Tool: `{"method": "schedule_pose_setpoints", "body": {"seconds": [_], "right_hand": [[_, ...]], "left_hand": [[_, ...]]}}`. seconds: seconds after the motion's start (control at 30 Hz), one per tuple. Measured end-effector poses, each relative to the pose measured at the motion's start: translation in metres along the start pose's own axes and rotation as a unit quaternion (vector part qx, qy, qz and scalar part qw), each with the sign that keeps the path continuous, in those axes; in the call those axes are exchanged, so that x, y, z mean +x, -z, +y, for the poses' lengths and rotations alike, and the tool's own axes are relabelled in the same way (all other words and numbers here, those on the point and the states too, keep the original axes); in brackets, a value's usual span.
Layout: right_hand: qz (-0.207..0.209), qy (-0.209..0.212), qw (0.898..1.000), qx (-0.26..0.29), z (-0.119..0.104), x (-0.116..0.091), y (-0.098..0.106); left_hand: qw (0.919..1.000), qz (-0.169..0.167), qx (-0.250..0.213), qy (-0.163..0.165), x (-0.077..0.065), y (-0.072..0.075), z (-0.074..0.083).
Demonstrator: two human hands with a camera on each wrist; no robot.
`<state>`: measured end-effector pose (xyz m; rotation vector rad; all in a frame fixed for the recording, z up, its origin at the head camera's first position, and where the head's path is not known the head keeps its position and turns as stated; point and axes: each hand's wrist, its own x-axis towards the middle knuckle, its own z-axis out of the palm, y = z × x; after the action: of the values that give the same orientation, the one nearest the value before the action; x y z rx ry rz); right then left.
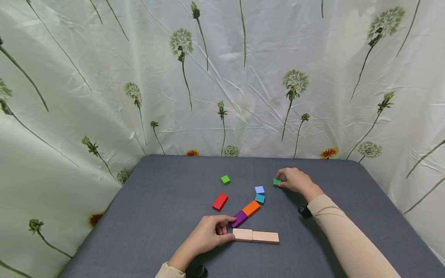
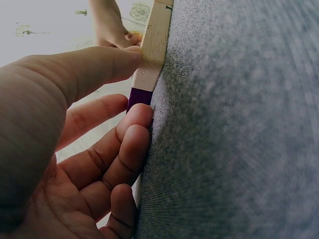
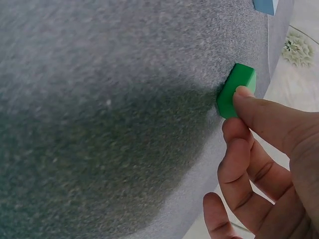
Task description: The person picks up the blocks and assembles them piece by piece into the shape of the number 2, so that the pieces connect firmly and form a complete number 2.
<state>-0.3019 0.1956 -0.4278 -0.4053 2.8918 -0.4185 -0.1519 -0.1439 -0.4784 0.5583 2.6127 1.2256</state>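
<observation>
My right hand [image 1: 295,180] pinches a dark green block [image 3: 234,92] between thumb and fingers, at or just above the cloth at the far right. My left hand [image 1: 210,233] is at the left end of the block row. Its thumb touches the near plain wooden block [image 1: 242,234], and its index finger touches the purple block [image 1: 238,219]. A second plain wooden block [image 1: 265,237] lies end to end with the first. From the purple block, an orange block [image 1: 251,208], a teal block [image 1: 259,199] and a light blue block [image 1: 259,190] run away in a bent line.
Apart from the row, a red block [image 1: 220,202] lies left of the orange one. Farther back is a light green block [image 1: 225,180]. The dark grey tabletop [image 1: 156,204] ends at a white curtain [image 1: 243,96] with printed dandelions behind and at the sides.
</observation>
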Motion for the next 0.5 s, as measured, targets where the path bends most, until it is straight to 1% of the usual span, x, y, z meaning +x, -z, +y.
{"method": "schedule_pose_setpoints", "body": {"seconds": [0.17, 0.5], "right_hand": [[-0.006, -0.003, 1.0, -0.007, -0.006, 0.005, 0.001], [-0.006, 0.017, 1.0, -0.015, -0.014, 0.016, -0.001]], "left_hand": [[1.0, 0.001, -0.003, -0.002, 0.0, 0.0, 0.0], [1.0, 0.002, -0.001, -0.005, 0.0, 0.0, -0.001]]}}
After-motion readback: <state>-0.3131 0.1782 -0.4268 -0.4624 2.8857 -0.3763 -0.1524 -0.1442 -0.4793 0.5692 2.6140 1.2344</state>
